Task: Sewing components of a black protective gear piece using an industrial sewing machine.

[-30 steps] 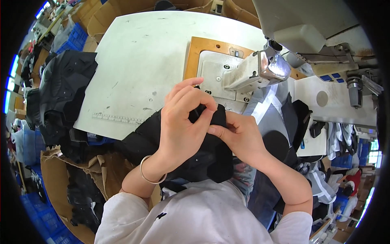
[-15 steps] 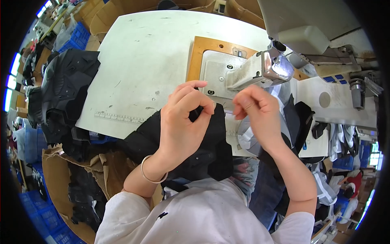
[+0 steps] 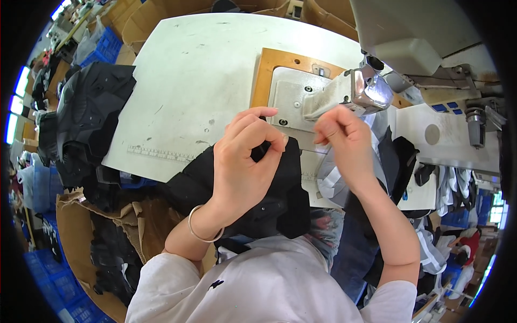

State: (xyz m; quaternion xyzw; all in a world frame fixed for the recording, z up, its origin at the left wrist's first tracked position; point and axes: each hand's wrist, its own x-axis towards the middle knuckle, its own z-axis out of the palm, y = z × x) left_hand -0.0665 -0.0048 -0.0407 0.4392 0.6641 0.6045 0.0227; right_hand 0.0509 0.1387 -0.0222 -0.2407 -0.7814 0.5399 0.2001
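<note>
The black cloth (image 3: 293,175) lies over the lap and the near edge of the white table (image 3: 177,91), with a cardboard box (image 3: 72,223) to its left. The left hand (image 3: 237,164) pinches its upper part, thumb and forefinger closed in a ring. The right hand (image 3: 347,142) is half curled; whether it holds anything cannot be told. Grey cloth (image 3: 331,180) lies just beyond it, and the machine (image 3: 367,89) stands in its way. Black pieces (image 3: 89,116) are piled far left. The cloth's upper right corner points away from the person; folds obscure its long axis. A second ago the right hand touched the cloth; now it is apart.
</note>
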